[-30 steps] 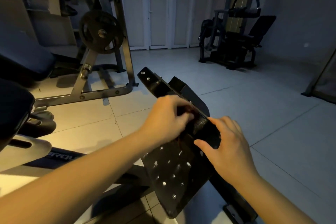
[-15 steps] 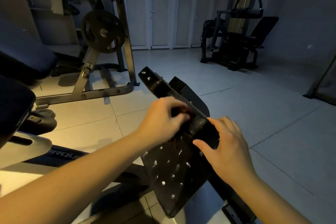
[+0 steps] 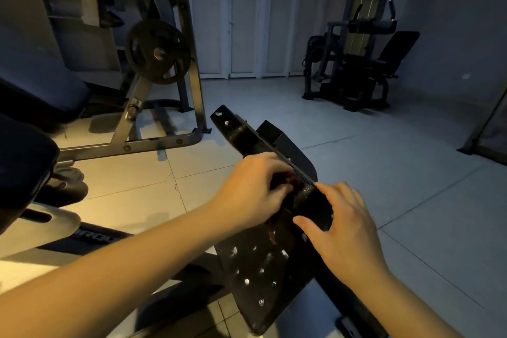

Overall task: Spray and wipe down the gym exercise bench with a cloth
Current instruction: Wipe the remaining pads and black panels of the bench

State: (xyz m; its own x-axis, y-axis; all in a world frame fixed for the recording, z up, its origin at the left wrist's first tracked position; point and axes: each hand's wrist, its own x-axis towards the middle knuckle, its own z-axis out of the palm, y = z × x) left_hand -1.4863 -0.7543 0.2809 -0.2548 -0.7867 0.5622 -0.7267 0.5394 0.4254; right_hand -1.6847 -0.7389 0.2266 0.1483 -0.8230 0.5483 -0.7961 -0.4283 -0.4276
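A black angled plate [image 3: 260, 269] on the gym bench frame fills the lower middle, dotted with white spray droplets. My left hand [image 3: 252, 189] has its fingers curled round a dark, reddish cloth [image 3: 292, 182] and presses it on the plate's raised middle ridge. The cloth is mostly hidden under the fingers and hard to make out in the dim light. My right hand [image 3: 348, 228] rests on the ridge just right of the cloth, fingers extended and thumb spread against the plate. No spray bottle is in view.
A dark bench pad [image 3: 22, 162] sits at the left edge. Behind it a rack holds a weight plate [image 3: 157, 52]. A black weight machine [image 3: 356, 57] stands at the back right, and a slanted frame [image 3: 482, 129] at the right edge. Tiled floor lies between.
My left hand has shifted only slightly with the cloth on the ridge. The right hand has stayed in place.
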